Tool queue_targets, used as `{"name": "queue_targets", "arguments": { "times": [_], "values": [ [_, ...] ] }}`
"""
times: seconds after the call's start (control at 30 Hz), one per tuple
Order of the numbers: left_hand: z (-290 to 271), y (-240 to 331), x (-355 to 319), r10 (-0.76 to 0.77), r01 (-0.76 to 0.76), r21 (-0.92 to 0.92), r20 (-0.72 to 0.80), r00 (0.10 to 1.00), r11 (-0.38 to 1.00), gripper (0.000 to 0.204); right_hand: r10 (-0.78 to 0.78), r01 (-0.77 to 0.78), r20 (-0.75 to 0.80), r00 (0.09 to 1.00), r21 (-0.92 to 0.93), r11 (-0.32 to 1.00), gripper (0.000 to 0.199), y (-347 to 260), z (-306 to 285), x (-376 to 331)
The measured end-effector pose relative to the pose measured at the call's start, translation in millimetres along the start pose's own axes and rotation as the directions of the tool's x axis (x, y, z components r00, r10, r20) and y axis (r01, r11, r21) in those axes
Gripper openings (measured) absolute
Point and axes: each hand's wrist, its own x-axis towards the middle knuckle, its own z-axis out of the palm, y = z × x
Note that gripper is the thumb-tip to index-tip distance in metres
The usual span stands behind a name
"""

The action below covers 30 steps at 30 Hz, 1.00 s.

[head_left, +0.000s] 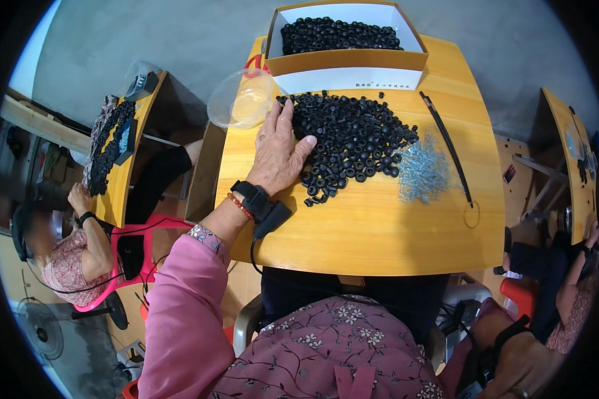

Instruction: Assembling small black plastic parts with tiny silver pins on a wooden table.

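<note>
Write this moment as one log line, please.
left hand: flat on black rings pile | right hand: off table, low

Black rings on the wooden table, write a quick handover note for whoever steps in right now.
Left hand: flat, palm down, on the left edge of the black rings heaped mid-table; holds nothing.
Right hand: low at the lower right, off the wooden table; grip cannot be told.
Cardboard box at the far edge holds more rings. Small metal parts lie right of the heap, a clear lid left of it.
Done: nothing shows as assembled.
Left: heap and metal parts still separate.
</note>
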Motion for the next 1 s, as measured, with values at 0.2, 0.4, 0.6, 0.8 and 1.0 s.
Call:
{"name": "queue_targets", "arguments": {
  "times": [0.2, 0.4, 0.6, 0.8, 1.0],
  "values": [
    [3, 2, 6, -0.014, 0.014, 0.042, 0.014, 1.000, 0.999, 0.074, -0.034, 0.034, 0.005, 0.999, 0.042, 0.999, 0.010, -4, -3, -15],
    [-5, 16, -1, 0.013, -0.003, -0.191, 0.054, 0.998, 0.982, 0.067, -0.067, 0.065, 0.012, 0.998, 0.108, 0.992, 0.013, -13, -5, -35],
    [-6, 6, 14, -0.027, 0.011, -0.207, -0.074, 0.997, 0.978, 0.067, -0.124, 0.120, 0.002, 0.992, 0.231, 0.966, 0.016, -41, 2, -86],
    [8, -7, 38, -0.051, 0.051, -0.003, -0.083, 0.995, 0.999, 0.077, -0.100, 0.090, 0.020, 0.995, 0.284, 0.955, 0.023, -55, 7, -110],
    [13, -11, 49, -0.102, 0.098, -0.074, -0.052, 0.993, 0.992, 0.072, 0.006, -0.006, 0.004, 1.000, 0.049, 0.999, 0.025, -13, -9, -24]
  ]
}}
